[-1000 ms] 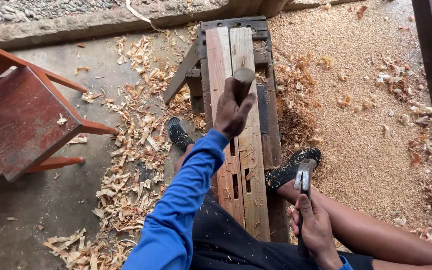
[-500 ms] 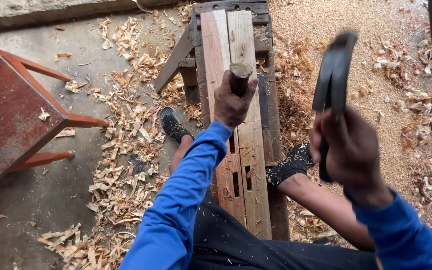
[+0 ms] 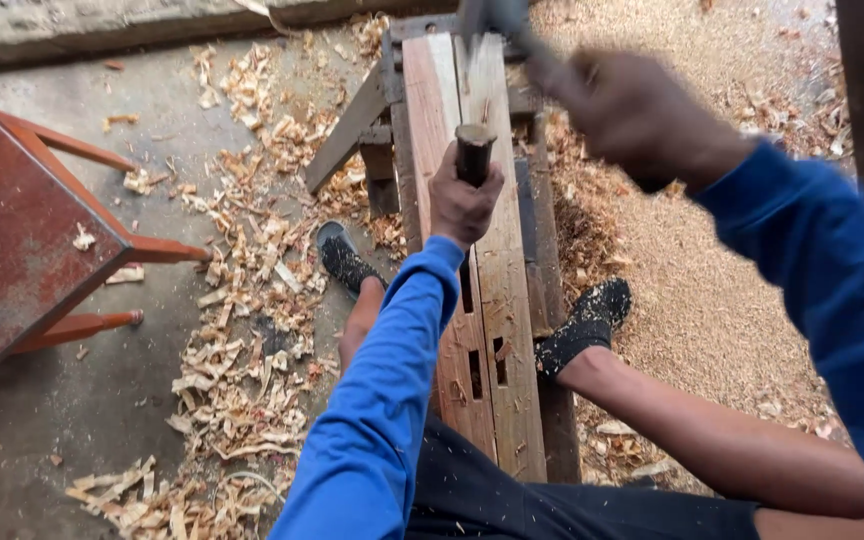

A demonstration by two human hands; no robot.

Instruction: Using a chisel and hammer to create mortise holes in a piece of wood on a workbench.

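Head view, left hand: your left hand (image 3: 464, 205) sits over the middle of the plank, its grip wrapped tight round the dark handle of a chisel (image 3: 474, 152) that stands upright on the wood.
Head view, right hand: your right hand (image 3: 642, 118) is raised above the far right of the bench, blurred; its grip is closed on a hammer (image 3: 492, 20) whose head smears across the top edge of the picture.
Head view, workpiece: the pale plank (image 3: 477, 290) lies lengthwise along the bench (image 3: 547, 300), running from your lap to the far end; two dark rectangular mortises are cut in its near half, and the chisel stands further along, past them.
Head view, legs: you sit astride the near end, a black sock (image 3: 344, 260) just off the left edge of the bench, the other sock (image 3: 584, 325) against its right edge.
Head view, floor left: curled wood shavings (image 3: 242, 330) lie in a band on the concrete, and a red stool (image 3: 22, 235) stands well apart at the left.
Head view, floor right: fine sawdust (image 3: 712, 280) covers the ground beside the bench.
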